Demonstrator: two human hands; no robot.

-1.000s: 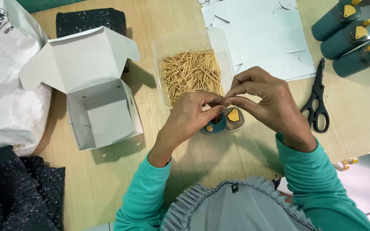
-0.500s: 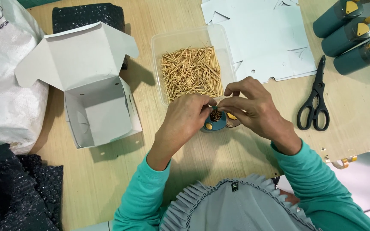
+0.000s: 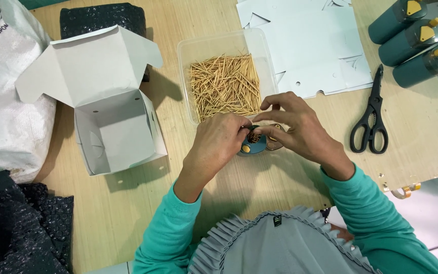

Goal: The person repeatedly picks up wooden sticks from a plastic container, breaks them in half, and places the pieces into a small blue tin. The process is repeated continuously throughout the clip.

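Both my hands meet over a small dark teal container [image 3: 253,144] with gold trim standing on the wooden table [image 3: 143,203]. My left hand [image 3: 219,143] grips it from the left, fingers curled at its open top, where toothpick ends show. My right hand [image 3: 292,127] holds it from the right, fingertips pinching at the top beside a clear lid part. Just behind my hands sits a clear plastic tub [image 3: 214,45] holding a heap of wooden toothpicks [image 3: 225,85].
An open white cardboard box [image 3: 110,109] stands at left, beside a white sack [image 3: 3,101] and black bubble wrap [image 3: 16,228]. Flat white box blanks [image 3: 305,40] lie at the back. Black scissors [image 3: 371,119] and three teal bottles [image 3: 414,43] are at right.
My hands have stayed on the small teal container, lowering it slightly toward the table. The gold cap piece seen earlier between my fingers is now hidden under my right fingers.
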